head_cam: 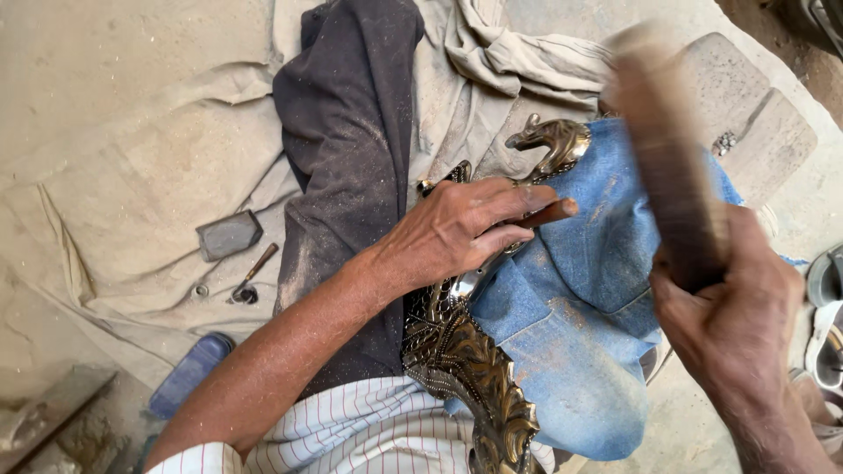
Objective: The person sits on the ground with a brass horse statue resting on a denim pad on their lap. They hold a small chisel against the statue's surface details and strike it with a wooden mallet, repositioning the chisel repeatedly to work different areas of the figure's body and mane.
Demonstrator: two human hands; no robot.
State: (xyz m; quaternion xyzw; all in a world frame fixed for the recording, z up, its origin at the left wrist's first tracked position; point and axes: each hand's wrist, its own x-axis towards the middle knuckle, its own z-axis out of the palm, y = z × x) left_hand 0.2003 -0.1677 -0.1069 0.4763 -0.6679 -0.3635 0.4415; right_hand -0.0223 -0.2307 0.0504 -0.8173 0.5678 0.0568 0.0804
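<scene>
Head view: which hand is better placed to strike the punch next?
Right. The right hand has the wooden mallet raised, blurred. The left hand is occupied pinning the punch against the brass piece.

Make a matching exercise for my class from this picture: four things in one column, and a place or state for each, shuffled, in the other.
Things
1. left hand
2. right hand
3. small grey block
4. ornate metal bird figure

Places or states
A. lies on the dusty cloth, apart from both hands
B. grips a blurred wooden mallet
C. rests across the lap, on the blue denim
D. holds a thin punch over the metal

Pairs: 1-D, 2-B, 3-A, 4-C
</scene>
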